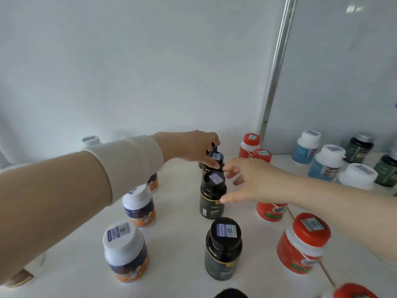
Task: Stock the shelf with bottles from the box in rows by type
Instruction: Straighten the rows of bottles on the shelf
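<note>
So the left hand [193, 147] is at the back of the black-capped row, fingers curled round the cap of a dark bottle [217, 157]. The right hand [253, 181] is just beside it, fingers loosely spread and gripping nothing, thumb touching the nearer dark bottle [211, 201]. Orange-labelled bottles [139, 207] stand under the left forearm and red-capped bottles [300, 244] under the right, all on the white shelf [176, 211].

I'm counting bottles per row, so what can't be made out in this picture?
Head view:
Rearmost black bottle: mostly covered by the left hand gripping it.
Red bottle: top hidden behind the right hand and wrist.
Red cap and black cap in front: cut off by the bottom edge.
Label print: too blurred to read.
Box: outside the frame.
</note>
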